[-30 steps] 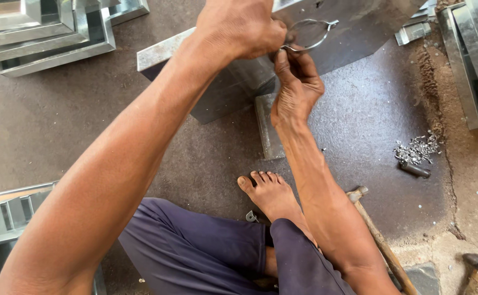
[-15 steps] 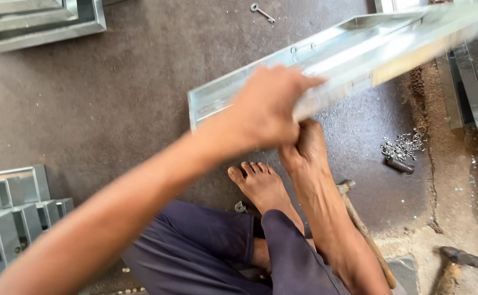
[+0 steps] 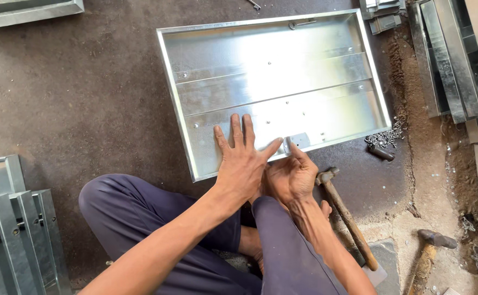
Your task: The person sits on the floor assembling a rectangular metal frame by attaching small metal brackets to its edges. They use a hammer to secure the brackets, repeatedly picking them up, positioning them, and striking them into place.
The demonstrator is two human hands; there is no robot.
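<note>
We see a shallow rectangular tray of bright galvanised sheet metal (image 3: 274,82) lying open side up on the dark floor (image 3: 86,98), and we place everything else by it. Our left hand (image 3: 243,164) lies flat on the tray's near edge, palm down, fingers (image 3: 238,128) spread and unclenched, pressing on the sheet rather than gripping anything. Just to its right, our right hand (image 3: 291,177) is at the same near rim, its fingertips pinching a small metal tab (image 3: 298,141) fixed on the inside of that edge; the thumb of the left hand touches this spot too. On the tray's far rim sits a small wire clasp (image 3: 300,24). 2 raised folds run across the tray floor from side to side, with a few rivet heads along them. Below the tray's near right corner a wooden-handled hammer (image 3: 344,214) lies on the floor, touching our right wrist, and a 2nd hammer (image 3: 430,254) lies farther right, well apart from the tray. A little heap of chain and small hardware (image 3: 384,141) rests just beside the tray's right near corner. Stacked metal channels (image 3: 457,60) stand to the right of the tray, more folded metal pieces (image 3: 15,218) lie well off its near left, and our crossed legs in dark trousers (image 3: 157,229) sit just below its near edge.
</note>
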